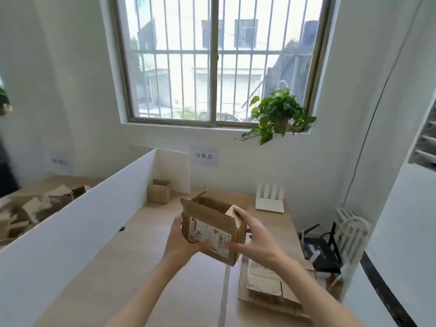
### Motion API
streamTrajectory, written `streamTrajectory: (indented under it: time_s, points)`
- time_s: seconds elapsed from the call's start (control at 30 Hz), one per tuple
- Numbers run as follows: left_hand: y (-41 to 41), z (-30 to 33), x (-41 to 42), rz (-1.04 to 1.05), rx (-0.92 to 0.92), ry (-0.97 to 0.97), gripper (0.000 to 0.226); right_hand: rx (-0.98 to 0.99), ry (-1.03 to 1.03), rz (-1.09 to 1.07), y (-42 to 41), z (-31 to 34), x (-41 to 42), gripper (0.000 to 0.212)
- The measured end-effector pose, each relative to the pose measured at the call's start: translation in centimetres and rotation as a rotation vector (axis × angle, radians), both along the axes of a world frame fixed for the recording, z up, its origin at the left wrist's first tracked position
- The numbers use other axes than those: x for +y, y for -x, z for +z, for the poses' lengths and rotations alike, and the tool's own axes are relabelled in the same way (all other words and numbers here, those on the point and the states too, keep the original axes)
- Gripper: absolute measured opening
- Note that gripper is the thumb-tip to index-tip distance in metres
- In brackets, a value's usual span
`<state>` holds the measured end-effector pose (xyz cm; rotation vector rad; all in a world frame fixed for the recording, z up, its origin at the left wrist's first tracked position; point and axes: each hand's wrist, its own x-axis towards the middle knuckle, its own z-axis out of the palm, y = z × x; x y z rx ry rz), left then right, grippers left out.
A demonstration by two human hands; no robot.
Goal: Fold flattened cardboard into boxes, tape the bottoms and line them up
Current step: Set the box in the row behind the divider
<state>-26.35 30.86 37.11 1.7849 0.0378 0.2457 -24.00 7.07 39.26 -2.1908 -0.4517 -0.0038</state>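
Both forearms reach up from the bottom edge, the left hand (182,234) and right hand (253,234) gripping a half-formed labelled cardboard box (212,228) above the wooden table (141,267), flaps loose. One small folded box (159,191) stands by the white divider (77,223); flattened cardboard (264,285) waits nearby, so most of the task seems left.

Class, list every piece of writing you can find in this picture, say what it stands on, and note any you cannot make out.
"分拣台": on the white paper sign stuck to the wall below the window.
Shipping label on the held cardboard box: one large printed character and barcodes, too blurred to read.
Small wall label at far left: blurred, unreadable.
Labels on the flat cardboard stack on the table: too blurred to read.
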Motion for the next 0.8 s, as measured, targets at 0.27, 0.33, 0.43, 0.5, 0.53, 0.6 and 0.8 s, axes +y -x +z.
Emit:
streamTrajectory:
  time_s: [0.27,0.33,0.43,0.5,0.53,0.6,0.8]
  points:
    - [-2.5,0.3,17.7,0.129,0.076,-0.410,0.089,-0.034,-0.050,0.082,-4.7,-1.1,14.1,0.119]
    - [-2.7,-0.3,22.1,0.170,0.155,-0.659,0.095,-0.035,-0.050,0.088,-6.1,-2.0,17.3,0.121]
    - [-3.5,-1.5,28.0,0.177,0.218,-0.921,0.098,-0.024,-0.032,0.126,-8.5,-3.4,21.7,0.119]
    - [-4.7,-2.2,31.1,0.166,0.246,-0.995,0.097,0.001,-0.012,0.151,-10.3,-4.4,24.4,0.116]
    - [-5.5,-2.5,32.4,0.163,0.256,-1.031,0.095,0.015,-0.006,0.155,-11.4,-5.1,25.6,0.116]
    - [-7.3,-3.1,34.7,0.156,0.261,-1.085,0.091,0.040,0.002,0.159,-13.9,-6.6,27.9,0.115]
    - [-16.0,-6.4,40.0,0.136,0.236,-1.153,0.077,0.126,0.001,0.178,-24.7,-13.6,33.9,0.115]
